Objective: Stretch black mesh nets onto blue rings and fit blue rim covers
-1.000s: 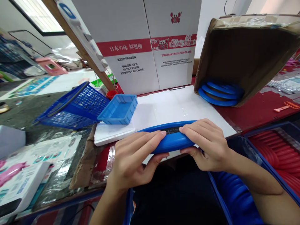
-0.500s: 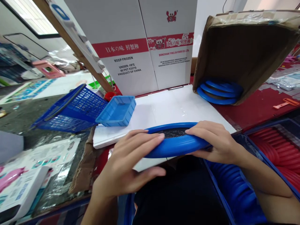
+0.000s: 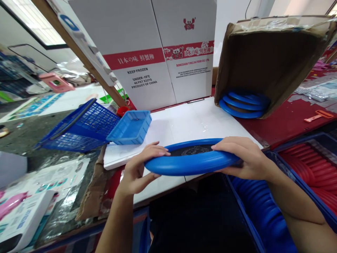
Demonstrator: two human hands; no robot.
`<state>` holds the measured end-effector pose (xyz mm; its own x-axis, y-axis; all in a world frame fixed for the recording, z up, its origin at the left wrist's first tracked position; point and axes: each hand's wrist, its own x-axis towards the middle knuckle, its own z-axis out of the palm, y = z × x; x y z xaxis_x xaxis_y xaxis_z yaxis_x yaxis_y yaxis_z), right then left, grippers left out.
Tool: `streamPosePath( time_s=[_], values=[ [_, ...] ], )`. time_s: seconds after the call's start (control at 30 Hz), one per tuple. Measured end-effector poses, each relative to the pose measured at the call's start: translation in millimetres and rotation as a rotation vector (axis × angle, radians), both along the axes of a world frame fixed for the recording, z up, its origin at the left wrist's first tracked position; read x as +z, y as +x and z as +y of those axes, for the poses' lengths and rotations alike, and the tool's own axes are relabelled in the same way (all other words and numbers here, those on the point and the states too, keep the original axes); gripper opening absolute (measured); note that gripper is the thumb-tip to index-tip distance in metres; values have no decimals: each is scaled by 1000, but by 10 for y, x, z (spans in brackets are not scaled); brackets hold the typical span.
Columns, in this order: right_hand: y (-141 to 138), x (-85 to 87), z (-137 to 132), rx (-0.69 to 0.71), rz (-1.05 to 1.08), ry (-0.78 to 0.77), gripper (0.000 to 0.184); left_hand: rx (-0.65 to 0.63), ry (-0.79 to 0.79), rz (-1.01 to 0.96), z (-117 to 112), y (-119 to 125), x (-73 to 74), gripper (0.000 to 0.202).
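Both hands hold a round blue ring (image 3: pixel 192 165) with a dark mesh-like centre, tilted nearly edge-on above the front of a white board (image 3: pixel 195 117). My left hand (image 3: pixel 140 167) grips the ring's left end, fingers over the top and thumb beneath. At the right end, my right hand (image 3: pixel 240 156) is closed round the rim, its thumb resting on the upper side. More blue rings (image 3: pixel 244 105) lie in an open cardboard box (image 3: pixel 268 63) at the back right. Below my right forearm is a bin of stacked blue rings (image 3: pixel 260 211).
A light blue tray (image 3: pixel 130 128) rests on the board's left corner beside a tilted blue basket (image 3: pixel 79 128). A white printed carton (image 3: pixel 158 77) stands behind. Red rings (image 3: pixel 310 172) fill a bin at right; an orange-handled tool (image 3: pixel 318 116) lies on the red table.
My left hand has slid outward to the ring's left end and closed its thumb underneath. More of the ring and its dark centre now shows; my right hand keeps its hold.
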<state>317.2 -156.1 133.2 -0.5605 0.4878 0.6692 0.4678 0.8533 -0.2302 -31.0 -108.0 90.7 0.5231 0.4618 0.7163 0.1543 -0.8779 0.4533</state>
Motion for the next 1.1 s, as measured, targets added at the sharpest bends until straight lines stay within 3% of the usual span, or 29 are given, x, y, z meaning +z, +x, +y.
streamPosePath(
  time_s=[0.13,0.27,0.37,0.57,0.73,0.9,1.0,1.1],
  values=[
    [-129,27,13,-41,-14,33,30,264,173,187,-241,218,264,51],
    [-185,63,42,-7,-92,49,42,228,346,253,-416,511,487,40],
    [-201,38,67,8,-86,88,42,217,338,203,-404,621,450,34],
    [-338,-58,76,-102,-45,240,31,280,336,56,-356,620,321,37],
    [-368,-29,66,-45,-161,211,46,147,238,91,-168,309,172,38],
    [-102,-64,88,-25,-127,100,42,86,70,-158,-24,-50,-148,34],
    [-37,-101,79,-21,-127,76,37,118,30,72,-197,-27,-70,45],
    [-101,-99,44,-18,-155,62,37,194,219,262,-400,148,172,56]
  ],
)
